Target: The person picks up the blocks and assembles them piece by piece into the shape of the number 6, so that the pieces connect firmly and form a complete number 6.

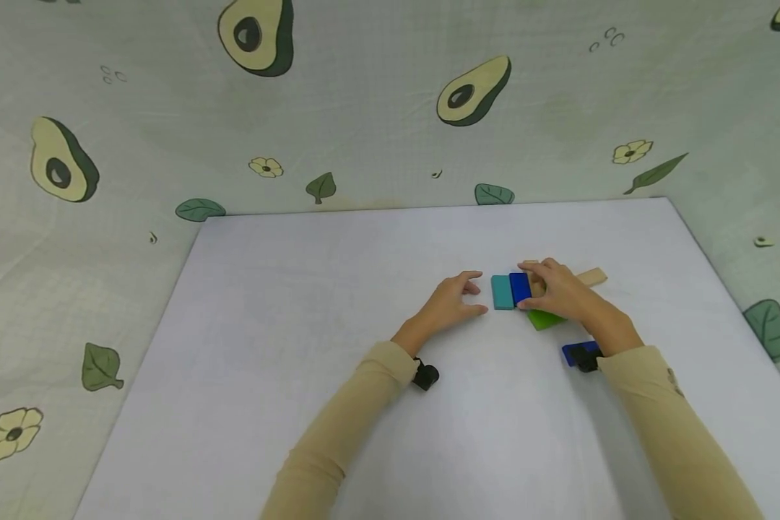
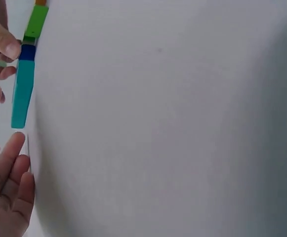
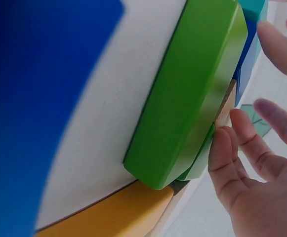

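Tan sleeves come in closest to the head camera, both reaching forward over the white worktop, with a patterned cloth hung behind it. The left hand has its thumb and fingers spread apart around nothing; it faces the near cluster just beside its outer end, perhaps set there as a guide or stop. The right hand is the one gripping: its thumb and forefinger bracket the two short ends of the dark blue block, a hold that seems chosen to line the piece up while leaving its long sides free.

That block lies within the right grip, between thumb and fingertip, with one long side against the teal block – which sits outside the grip, toward the left hand, not touched by it. Under the right hand's near side lies a bright green block, angled and partly covered; the right wrist view also shows a yellow block at the green one's end. Another blue block rests by the right wrist, well apart from the fingers, as if left out of the row. A pale wood strip juts out beyond the knuckles. Smallest are the black wrist cameras – the right one partly hides that outlying blue block.
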`<state>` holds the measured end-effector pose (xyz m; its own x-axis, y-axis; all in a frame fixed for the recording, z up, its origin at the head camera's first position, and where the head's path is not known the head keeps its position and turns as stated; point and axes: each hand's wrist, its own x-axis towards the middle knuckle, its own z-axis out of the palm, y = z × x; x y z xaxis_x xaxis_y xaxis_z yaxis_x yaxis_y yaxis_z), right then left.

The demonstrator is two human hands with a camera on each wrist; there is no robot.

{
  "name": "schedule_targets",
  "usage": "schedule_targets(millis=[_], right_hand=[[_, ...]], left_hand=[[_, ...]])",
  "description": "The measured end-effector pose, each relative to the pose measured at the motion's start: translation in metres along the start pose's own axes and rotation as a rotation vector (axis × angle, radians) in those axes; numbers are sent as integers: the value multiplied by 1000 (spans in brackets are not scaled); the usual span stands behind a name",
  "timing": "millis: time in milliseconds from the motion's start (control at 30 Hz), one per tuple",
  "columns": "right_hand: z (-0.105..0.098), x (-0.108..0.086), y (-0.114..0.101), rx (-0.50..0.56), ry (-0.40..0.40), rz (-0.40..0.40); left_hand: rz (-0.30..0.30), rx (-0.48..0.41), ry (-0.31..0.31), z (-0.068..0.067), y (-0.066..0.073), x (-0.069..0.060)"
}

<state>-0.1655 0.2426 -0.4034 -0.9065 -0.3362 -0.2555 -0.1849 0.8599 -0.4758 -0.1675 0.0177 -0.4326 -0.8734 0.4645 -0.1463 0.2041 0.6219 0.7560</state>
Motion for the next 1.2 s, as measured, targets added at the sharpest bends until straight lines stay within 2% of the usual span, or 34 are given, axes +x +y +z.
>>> schedule_targets(millis=[200,467,867,1200], right_hand=[[0,4,5,22,-23,-7],[1,6,3,29,-21,-12],[-2,8,1,17,-53,5],[-2,8,2,-9,-66,-2]], left_hand=[[-25,18,21,12,2,14],[-52,97,6,16,6,25],[-67,197,-6,19,9,29],[-67,230,0,23,8,29]])
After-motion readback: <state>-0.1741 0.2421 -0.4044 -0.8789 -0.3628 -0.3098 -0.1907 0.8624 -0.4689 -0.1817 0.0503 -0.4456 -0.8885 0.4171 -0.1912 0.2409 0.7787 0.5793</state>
